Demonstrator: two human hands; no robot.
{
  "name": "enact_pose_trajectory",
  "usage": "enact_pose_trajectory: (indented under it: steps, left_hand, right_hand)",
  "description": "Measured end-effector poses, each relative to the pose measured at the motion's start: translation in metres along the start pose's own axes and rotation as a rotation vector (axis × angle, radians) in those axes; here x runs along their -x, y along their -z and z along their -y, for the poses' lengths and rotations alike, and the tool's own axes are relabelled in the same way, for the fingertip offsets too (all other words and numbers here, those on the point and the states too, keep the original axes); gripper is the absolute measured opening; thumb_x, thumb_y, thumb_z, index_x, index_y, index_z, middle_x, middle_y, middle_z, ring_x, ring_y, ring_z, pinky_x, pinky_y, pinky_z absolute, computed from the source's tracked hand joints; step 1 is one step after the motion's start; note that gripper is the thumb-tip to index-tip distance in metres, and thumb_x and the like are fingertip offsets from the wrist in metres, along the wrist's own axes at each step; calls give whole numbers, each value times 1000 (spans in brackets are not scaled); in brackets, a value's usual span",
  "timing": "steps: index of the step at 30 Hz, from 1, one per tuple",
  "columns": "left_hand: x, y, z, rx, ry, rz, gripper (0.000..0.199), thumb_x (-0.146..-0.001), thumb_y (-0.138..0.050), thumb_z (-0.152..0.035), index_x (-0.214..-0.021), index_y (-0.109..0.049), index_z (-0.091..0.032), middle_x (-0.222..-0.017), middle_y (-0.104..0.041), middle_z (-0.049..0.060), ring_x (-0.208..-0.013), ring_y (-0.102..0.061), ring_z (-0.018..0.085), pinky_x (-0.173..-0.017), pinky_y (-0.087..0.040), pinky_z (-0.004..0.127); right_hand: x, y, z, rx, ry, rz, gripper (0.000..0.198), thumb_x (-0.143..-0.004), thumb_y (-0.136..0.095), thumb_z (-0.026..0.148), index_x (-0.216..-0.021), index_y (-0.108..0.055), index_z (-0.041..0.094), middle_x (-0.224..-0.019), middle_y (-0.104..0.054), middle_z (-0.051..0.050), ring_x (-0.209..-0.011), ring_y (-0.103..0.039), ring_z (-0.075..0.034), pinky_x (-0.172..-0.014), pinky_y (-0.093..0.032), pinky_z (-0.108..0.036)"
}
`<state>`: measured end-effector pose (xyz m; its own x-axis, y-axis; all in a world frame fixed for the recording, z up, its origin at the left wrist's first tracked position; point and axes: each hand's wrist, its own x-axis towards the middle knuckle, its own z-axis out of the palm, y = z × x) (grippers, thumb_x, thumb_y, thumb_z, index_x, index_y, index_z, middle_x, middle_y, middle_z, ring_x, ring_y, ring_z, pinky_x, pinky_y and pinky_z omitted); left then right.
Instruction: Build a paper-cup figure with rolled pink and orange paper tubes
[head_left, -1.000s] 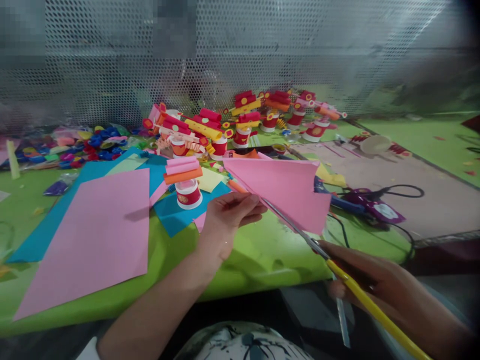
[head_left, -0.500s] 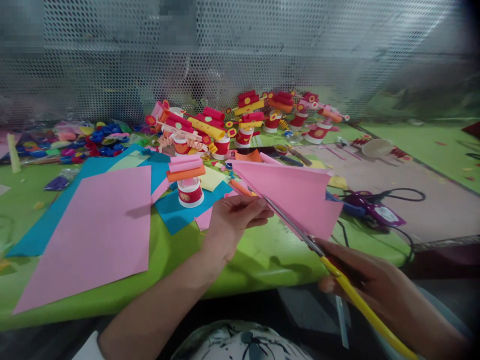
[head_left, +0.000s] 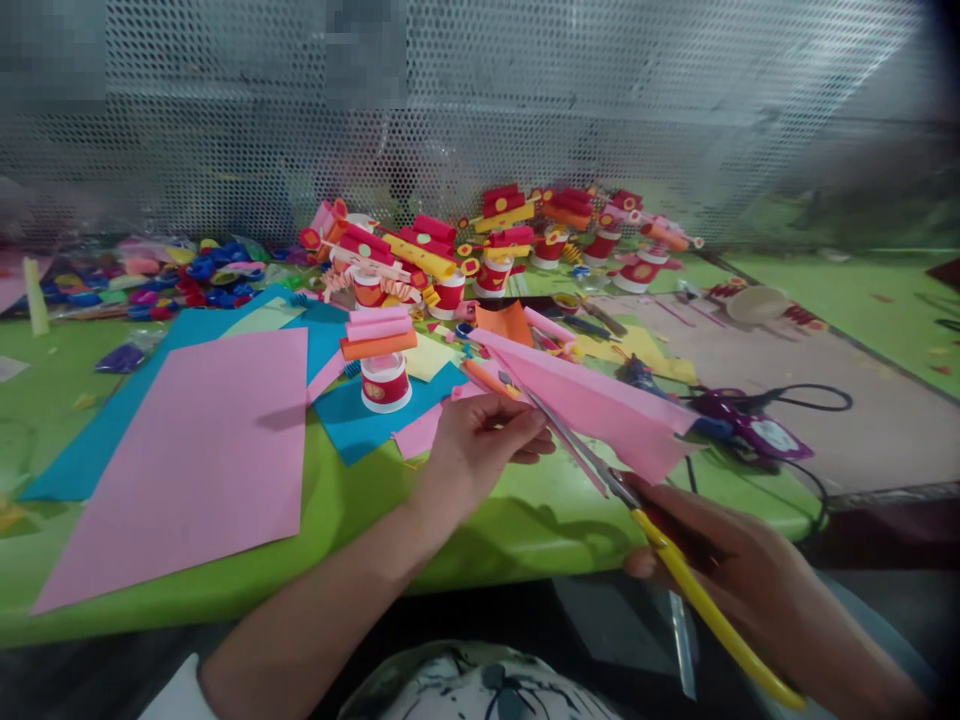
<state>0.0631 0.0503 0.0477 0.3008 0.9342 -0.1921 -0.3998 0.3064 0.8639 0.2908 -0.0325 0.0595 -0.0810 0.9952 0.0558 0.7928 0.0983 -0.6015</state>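
My left hand [head_left: 491,437] pinches the edge of a folded sheet of pink paper [head_left: 600,400] near its cut. In my right hand [head_left: 720,560] is a pair of scissors [head_left: 679,570] with yellow handles, its blades along the paper's lower edge. A narrow pink strip [head_left: 576,457] hangs beneath the blades, separated from the sheet along much of its length. Just behind my left hand lies an orange-handled tool [head_left: 487,378]. A white cup with a red band [head_left: 385,383], topped by pink and orange paper rolls [head_left: 379,335], stands left of the hand.
A big pink sheet [head_left: 202,460] lies at left over blue paper [head_left: 82,455]. Several decorated red cups [head_left: 450,292] line the back beside the perforated metal panel [head_left: 480,130]. A purple device [head_left: 750,425] with a black cable sits at right. Bagged colourful pieces [head_left: 165,280] lie back left.
The scissors' blades have opened wider and the strip has come away from the sheet at its near end. The pink sheet has tilted flatter and dropped, showing more orange paper behind.
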Motion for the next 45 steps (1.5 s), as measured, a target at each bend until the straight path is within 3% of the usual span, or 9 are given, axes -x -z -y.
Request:
enact_pose_trajectory:
  steps: [6,11,18,23,29,34,41,45]
  left_hand:
    - [1,-1,0,11,-2,1,23,-75,-83,-34,-76,-72,-14,-70,-74,5,-67,-74,16,-66,-59,25]
    - [1,-2,2,5,18,24,22,-74,-83,-33,-76,-72,-14,-69,-73,4,-65,-73,15,-63,-57,23]
    - [2,0,0,11,25,14,25,-72,-85,-36,-76,-72,-14,-72,-74,5,-67,-74,16,-64,-57,25]
    - [2,0,2,13,66,38,23,-73,-85,-33,-78,-72,-14,-71,-73,5,-65,-73,15,-63,-57,25]
    - [1,1,5,28,63,39,27,-70,-88,-35,-77,-72,-14,-68,-72,4,-63,-73,15,-63,-57,25]
    - [1,0,8,22,77,56,21,-74,-84,-31,-77,-72,-15,-69,-73,4,-63,-72,15,-64,-58,26]
    - [1,-1,7,3,69,72,16,-77,-80,-28,-78,-73,-15,-72,-73,4,-64,-72,14,-63,-57,25]
    - [2,-1,8,7,58,112,14,-76,-80,-27,-79,-75,-15,-73,-73,4,-65,-72,14,-67,-59,25]
  right_hand:
    - [2,-3,-6,-33,-34,45,54,-75,-76,55,-109,-77,13,-83,-79,-8,-66,-69,-23,-58,-56,-27]
    - [1,-8,-5,-79,24,47,50,-76,-77,50,-116,-74,20,-83,-74,-3,-69,-65,-21,-60,-54,-26]
    - [-3,-15,-5,-73,31,41,32,-80,-72,50,-93,-73,20,-67,-59,1,-59,-51,-17,-52,-45,-24]
    - [-5,-15,-4,-136,-4,74,42,-75,-77,47,-107,-73,21,-74,-64,1,-65,-54,-18,-56,-47,-25]
    - [-10,-17,1,-134,-37,45,41,-73,-79,50,-102,-77,21,-72,-65,0,-64,-54,-18,-54,-47,-24]
    - [-14,-17,1,-159,-17,47,53,-72,-78,49,-115,-76,19,-80,-72,-3,-66,-61,-22,-55,-52,-26]
    - [-17,-18,5,-164,-32,23,51,-72,-79,47,-115,-77,19,-84,-76,-3,-73,-67,-24,-62,-55,-27]
    - [-18,-19,6,-240,-70,9,60,-68,-81,53,-118,-76,20,-80,-74,-3,-68,-64,-23,-56,-52,-26]
